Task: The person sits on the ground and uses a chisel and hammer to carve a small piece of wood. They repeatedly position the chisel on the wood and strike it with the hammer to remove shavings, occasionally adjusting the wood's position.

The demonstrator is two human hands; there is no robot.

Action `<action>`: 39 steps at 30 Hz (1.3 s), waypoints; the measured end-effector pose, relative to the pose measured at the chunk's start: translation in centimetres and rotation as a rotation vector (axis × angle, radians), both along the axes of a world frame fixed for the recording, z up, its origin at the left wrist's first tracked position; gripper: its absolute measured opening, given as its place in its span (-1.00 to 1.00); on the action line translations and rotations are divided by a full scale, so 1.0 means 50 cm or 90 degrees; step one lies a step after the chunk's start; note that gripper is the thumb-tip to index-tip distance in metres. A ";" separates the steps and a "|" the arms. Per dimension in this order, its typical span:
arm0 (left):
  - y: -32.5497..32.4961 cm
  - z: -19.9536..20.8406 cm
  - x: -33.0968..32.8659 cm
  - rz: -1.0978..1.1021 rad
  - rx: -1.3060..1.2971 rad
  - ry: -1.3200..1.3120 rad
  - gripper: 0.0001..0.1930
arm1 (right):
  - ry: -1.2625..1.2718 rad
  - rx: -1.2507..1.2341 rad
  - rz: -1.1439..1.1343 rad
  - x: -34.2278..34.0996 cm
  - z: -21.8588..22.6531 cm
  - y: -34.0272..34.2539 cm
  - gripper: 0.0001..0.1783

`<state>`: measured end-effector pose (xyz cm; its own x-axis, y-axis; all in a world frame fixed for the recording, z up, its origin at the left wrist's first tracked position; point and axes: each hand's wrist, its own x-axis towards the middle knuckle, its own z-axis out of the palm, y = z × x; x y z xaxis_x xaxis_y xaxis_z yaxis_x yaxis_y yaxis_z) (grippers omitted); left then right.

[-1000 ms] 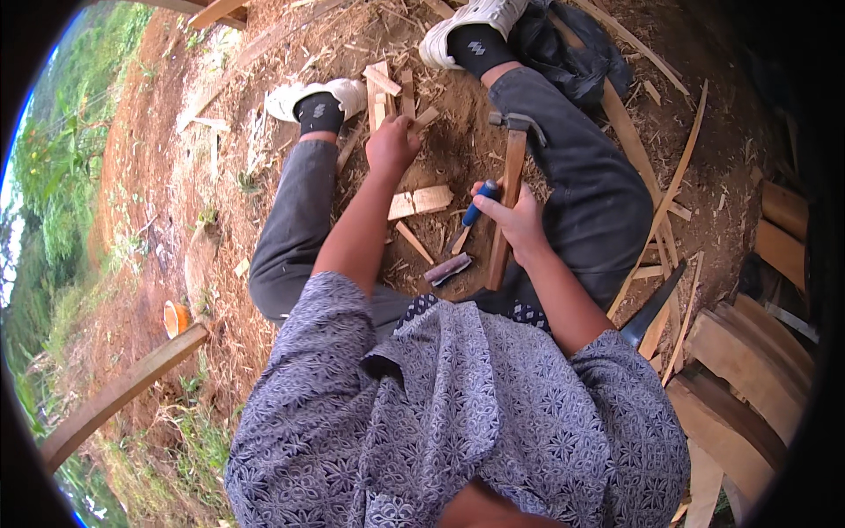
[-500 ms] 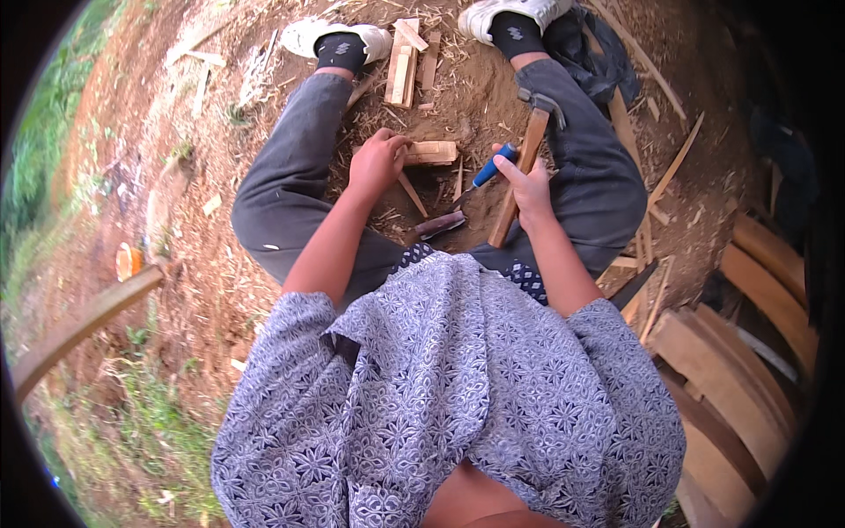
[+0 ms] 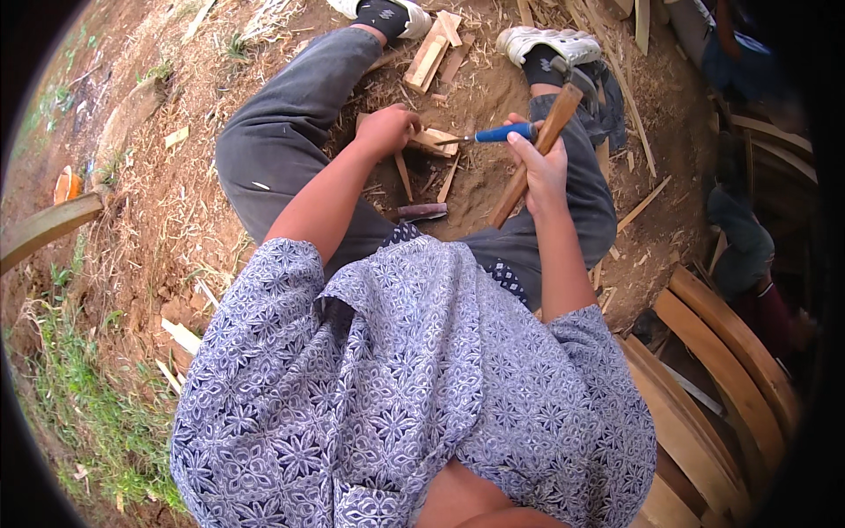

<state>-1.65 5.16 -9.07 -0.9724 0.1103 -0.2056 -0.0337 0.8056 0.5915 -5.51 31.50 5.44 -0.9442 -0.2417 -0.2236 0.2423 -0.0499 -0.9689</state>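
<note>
The left hand (image 3: 385,132) rested fingers curled on a wood block (image 3: 433,141) lying on the dirt between the legs. The right hand (image 3: 541,172) gripped a hammer (image 3: 539,150) and a blue-handled chisel (image 3: 493,135), its tip near the block.

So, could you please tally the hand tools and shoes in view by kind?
Hammer with wooden handle, in the right hand: 1
Blue-handled chisel, same hand: 1
Dark-handled tool on the ground: 1
White shoes: 2
Total: 5
The left hand rests on a wood block.
</note>
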 end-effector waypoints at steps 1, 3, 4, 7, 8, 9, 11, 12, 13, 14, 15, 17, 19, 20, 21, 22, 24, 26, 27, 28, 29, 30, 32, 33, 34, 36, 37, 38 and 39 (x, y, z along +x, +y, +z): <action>0.003 -0.002 0.006 0.009 0.005 -0.001 -0.79 | 0.015 0.014 0.013 -0.008 0.005 -0.011 -0.62; 0.010 -0.006 0.012 0.026 0.009 0.000 -0.80 | 0.048 0.037 0.038 -0.024 0.014 -0.040 -0.60; 0.008 -0.013 0.007 0.013 0.004 0.003 -0.81 | 0.059 0.044 0.055 -0.030 0.019 -0.053 -0.61; 0.018 -0.008 0.010 0.022 -0.013 0.011 -0.80 | 0.094 0.100 0.126 -0.042 0.016 -0.069 -0.63; 0.018 -0.012 0.017 0.017 -0.002 0.035 -0.80 | 0.087 0.124 0.134 -0.039 0.024 -0.080 -0.65; 0.013 -0.016 0.016 0.021 0.002 0.031 -0.81 | 0.079 0.124 0.153 -0.041 0.030 -0.091 -0.63; 0.016 -0.015 0.018 0.022 0.014 0.019 -0.81 | 0.058 0.128 0.184 -0.041 0.037 -0.102 -0.60; 0.018 -0.011 0.019 0.029 0.008 0.002 -0.81 | 0.071 0.126 0.185 -0.039 0.038 -0.107 -0.61; 0.020 -0.008 0.022 0.029 0.002 0.000 -0.81 | 0.084 0.123 0.184 -0.036 0.039 -0.114 -0.62; 0.021 -0.007 0.024 0.027 -0.005 -0.001 -0.81 | 0.097 0.120 0.183 -0.035 0.038 -0.119 -0.63; 0.024 -0.007 0.026 0.025 -0.012 -0.003 -0.81 | 0.099 0.122 0.181 -0.034 0.034 -0.120 -0.63; 0.026 -0.008 0.028 0.027 -0.003 -0.004 -0.81 | 0.101 0.124 0.174 -0.034 0.025 -0.122 -0.62; 0.027 -0.009 0.028 0.027 -0.001 -0.008 -0.81 | 0.102 0.139 0.174 -0.034 0.025 -0.122 -0.62; 0.028 -0.010 0.028 0.026 -0.002 -0.011 -0.81 | 0.103 0.145 0.174 -0.035 0.026 -0.122 -0.62; 0.029 -0.011 0.027 0.025 -0.004 -0.013 -0.81 | 0.101 0.153 0.176 -0.036 0.026 -0.122 -0.62; 0.030 -0.012 0.027 0.031 0.002 -0.015 -0.81 | 0.099 0.161 0.179 -0.038 0.027 -0.121 -0.62; 0.034 -0.014 0.028 0.042 0.015 -0.017 -0.80 | 0.095 0.160 0.180 -0.043 0.022 -0.115 -0.61; 0.035 -0.022 0.028 0.039 0.026 -0.010 -0.80 | 0.088 0.142 0.180 -0.045 0.009 -0.108 -0.61; 0.036 -0.026 0.029 0.038 0.031 -0.007 -0.79 | 0.092 0.145 0.176 -0.046 0.006 -0.107 -0.61; 0.036 -0.030 0.028 0.037 0.031 -0.008 -0.79 | 0.097 0.148 0.172 -0.047 0.003 -0.107 -0.61; 0.037 -0.032 0.028 0.037 0.032 -0.010 -0.79 | 0.102 0.151 0.168 -0.046 0.002 -0.107 -0.60; 0.038 -0.033 0.028 0.036 0.033 -0.011 -0.78 | 0.098 0.157 0.169 -0.046 0.001 -0.108 -0.60; 0.038 -0.036 0.029 0.033 0.037 -0.016 -0.78 | 0.091 0.170 0.171 -0.044 0.003 -0.108 -0.60; 0.040 -0.038 0.030 0.032 0.040 -0.018 -0.77 | 0.091 0.164 0.170 -0.042 0.004 -0.109 -0.60; 0.042 -0.040 0.032 0.035 0.043 -0.016 -0.77 | 0.091 0.159 0.168 -0.040 0.006 -0.111 -0.60; 0.046 -0.037 0.031 0.040 0.047 -0.010 -0.76 | 0.098 0.154 0.163 -0.035 0.005 -0.113 -0.60; 0.046 -0.035 0.031 0.034 0.045 -0.024 -0.73 | 0.104 0.155 0.160 -0.031 0.003 -0.113 -0.61; 0.045 -0.032 0.029 0.028 0.043 -0.037 -0.69 | 0.110 0.156 0.157 -0.027 0.001 -0.114 -0.62; 0.045 -0.028 0.030 0.022 0.041 -0.052 -0.65 | 0.121 0.156 0.162 -0.023 -0.004 -0.114 -0.62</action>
